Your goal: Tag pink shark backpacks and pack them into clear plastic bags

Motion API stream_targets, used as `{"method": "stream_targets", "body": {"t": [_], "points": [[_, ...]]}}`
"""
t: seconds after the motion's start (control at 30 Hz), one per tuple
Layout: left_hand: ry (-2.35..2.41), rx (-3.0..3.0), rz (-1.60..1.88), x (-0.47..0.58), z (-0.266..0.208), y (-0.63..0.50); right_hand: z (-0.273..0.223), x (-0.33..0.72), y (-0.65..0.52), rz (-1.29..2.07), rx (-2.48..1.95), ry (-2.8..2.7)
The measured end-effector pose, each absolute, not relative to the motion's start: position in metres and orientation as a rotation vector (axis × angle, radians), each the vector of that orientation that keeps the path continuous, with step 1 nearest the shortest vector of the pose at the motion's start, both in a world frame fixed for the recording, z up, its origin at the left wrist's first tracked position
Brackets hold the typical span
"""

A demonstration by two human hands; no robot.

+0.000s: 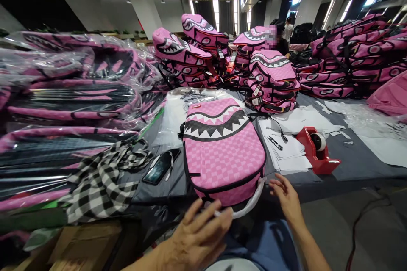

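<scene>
A pink checkered backpack (222, 152) with a black-and-white shark-tooth band lies on its back on the grey-covered table in front of me. A whitish, see-through strip (249, 206), perhaps plastic, curves around its near end. My left hand (203, 230) is at the near left of the backpack, slightly blurred, fingers apart, close to one end of this strip. Whether it touches the strip I cannot tell. Off the backpack's near right corner, my right hand (286, 199) hovers with fingers loosely bent and apart, holding nothing visible.
A red tape dispenser (318, 152) and white papers (286, 146) lie to the right. Left are a phone (160, 167), a checked cloth (108, 178) and plastic-wrapped backpacks (70, 101). More pink backpacks (273, 78) are stacked behind; a person (281, 42) is farther back.
</scene>
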State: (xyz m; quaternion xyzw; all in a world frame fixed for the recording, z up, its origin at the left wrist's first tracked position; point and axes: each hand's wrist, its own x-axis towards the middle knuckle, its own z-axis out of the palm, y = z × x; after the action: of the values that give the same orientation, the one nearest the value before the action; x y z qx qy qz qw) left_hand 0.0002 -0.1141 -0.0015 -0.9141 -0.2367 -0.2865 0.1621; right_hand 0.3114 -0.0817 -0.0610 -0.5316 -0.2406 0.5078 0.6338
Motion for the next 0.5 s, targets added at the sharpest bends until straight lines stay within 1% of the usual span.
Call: {"method": "stream_targets", "body": {"t": [0.03, 0.1, 0.17, 0.23, 0.3, 0.37, 0.43, 0.5], "points": [[-0.872, -2.574, -0.981, -0.001, 0.007, -0.105, -0.062, 0.310, -0.071, 1.140, -1.245, -0.566], [-1.496, -2.393, -1.364, -0.002, 0.019, -0.077, -0.064, 0.302, -0.050, 1.146, -1.275, -0.594], [-2.211, -2.079, -1.779, -0.004, 0.025, -0.045, -0.062, 0.291, -0.034, 1.171, -1.299, -0.640], [-2.693, -1.794, -2.242, -0.006, 0.029, -0.024, -0.054, 0.278, -0.026, 1.187, -1.303, -0.684], [-2.809, -1.660, -2.695, -0.007, 0.032, -0.020, -0.035, 0.269, -0.025, 1.135, -1.254, -0.696], [-2.692, -1.649, -3.037, -0.004, 0.035, -0.030, -0.002, 0.265, -0.032, 0.992, -1.175, -0.704], [-2.556, -1.647, -3.303, 0.006, 0.033, -0.044, 0.046, 0.267, -0.045, 0.780, -1.121, -0.779], [-2.386, -1.673, -3.544, 0.023, 0.028, -0.050, 0.106, 0.269, -0.057, 0.524, -1.135, -0.986]]}}
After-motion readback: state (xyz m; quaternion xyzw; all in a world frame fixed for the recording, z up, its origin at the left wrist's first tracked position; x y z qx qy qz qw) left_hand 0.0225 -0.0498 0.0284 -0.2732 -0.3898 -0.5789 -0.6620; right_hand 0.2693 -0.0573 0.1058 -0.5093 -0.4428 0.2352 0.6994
